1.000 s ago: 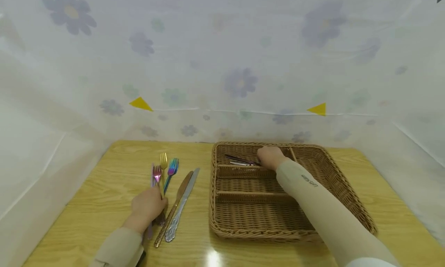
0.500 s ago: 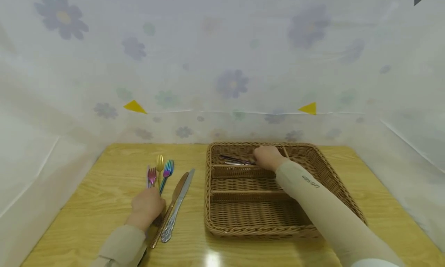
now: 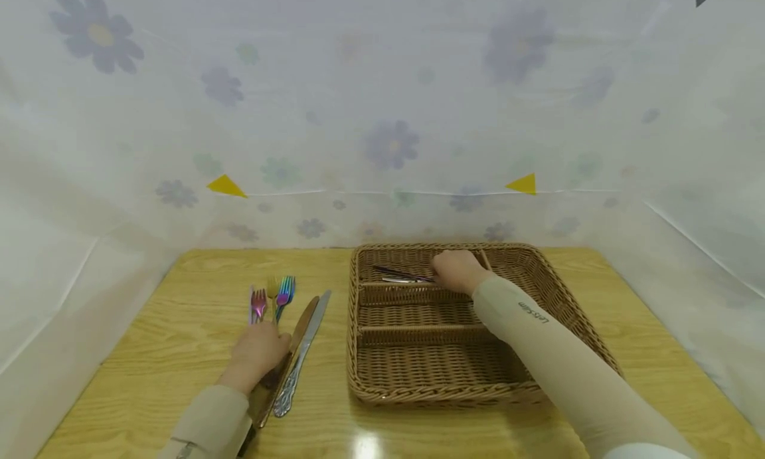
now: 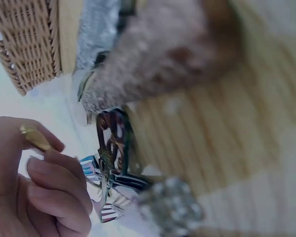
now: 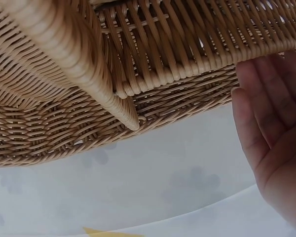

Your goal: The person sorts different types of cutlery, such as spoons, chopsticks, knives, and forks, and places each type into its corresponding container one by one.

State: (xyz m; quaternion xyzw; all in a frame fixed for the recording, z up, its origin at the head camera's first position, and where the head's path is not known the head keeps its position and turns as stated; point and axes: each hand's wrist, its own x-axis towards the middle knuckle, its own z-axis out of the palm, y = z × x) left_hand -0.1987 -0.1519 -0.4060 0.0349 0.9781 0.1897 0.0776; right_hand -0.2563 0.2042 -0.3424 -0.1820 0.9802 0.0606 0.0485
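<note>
Your L hand (image 3: 257, 351) pinches gold fork (image 3: 273, 287); R hand (image 3: 459, 271), fingers loose, in basket (image 3: 418, 394). Fork's prob. light, stiff, slick: grip mid-handle.

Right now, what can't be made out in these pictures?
Head view: the dark utensil's right end, hidden by the right hand.
Right wrist view: whether the fingertips grip anything; the basket's wicker covers their tips.
Left wrist view: the gold utensil's other end, hidden by the left hand; the nearest handle's pattern, blurred; the basket, cut off by the edge.
</note>
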